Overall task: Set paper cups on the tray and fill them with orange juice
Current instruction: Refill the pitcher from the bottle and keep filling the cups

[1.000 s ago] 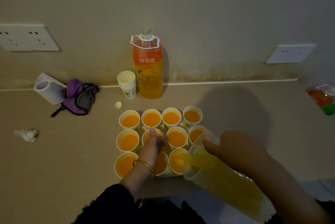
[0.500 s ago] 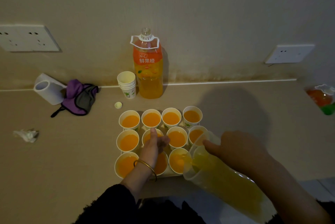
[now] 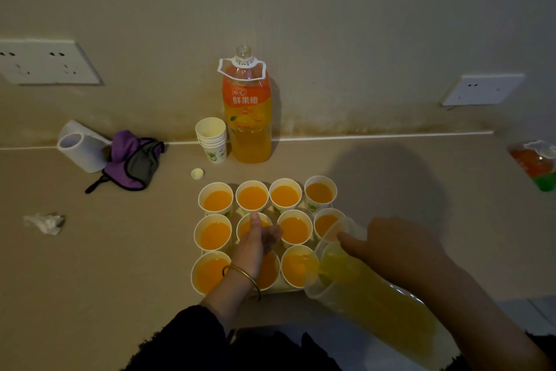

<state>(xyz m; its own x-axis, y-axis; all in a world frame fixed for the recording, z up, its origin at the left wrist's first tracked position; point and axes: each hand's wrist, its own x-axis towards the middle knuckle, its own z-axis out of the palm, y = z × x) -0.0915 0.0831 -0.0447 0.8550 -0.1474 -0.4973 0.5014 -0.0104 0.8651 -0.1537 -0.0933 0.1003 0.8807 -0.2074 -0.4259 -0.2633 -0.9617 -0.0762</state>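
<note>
Head view puts the job near its end, by my reading. The tray (image 3: 282, 290) lies on the table (image 3: 120, 250), almost hidden under paper cups (image 3: 218, 199) standing rim to rim: four along its 12 o'clock edge, four across the middle, and three showing along its 6 o'clock edge. All eleven hold orange juice.

The right hand (image 3: 400, 247) is wrapped round a clear pitcher (image 3: 361, 289), tipped with its lip over the front cup (image 3: 299, 265) at about 5 o'clock on the tray. Juice is in that cup already, so it looks like a last top-up. The pitcher covers the tray's corner at 4 o'clock, and I cannot tell whether a twelfth cup stands there or needs filling.

The left hand (image 3: 255, 243) sits over the cups at the tray's centre, thumb out and fingers curled in. Whether it grips a cup I cannot tell.

Beyond the tray at 12 o'clock stand the juice bottle (image 3: 248, 118) and a stack of spare cups (image 3: 211, 139).
</note>
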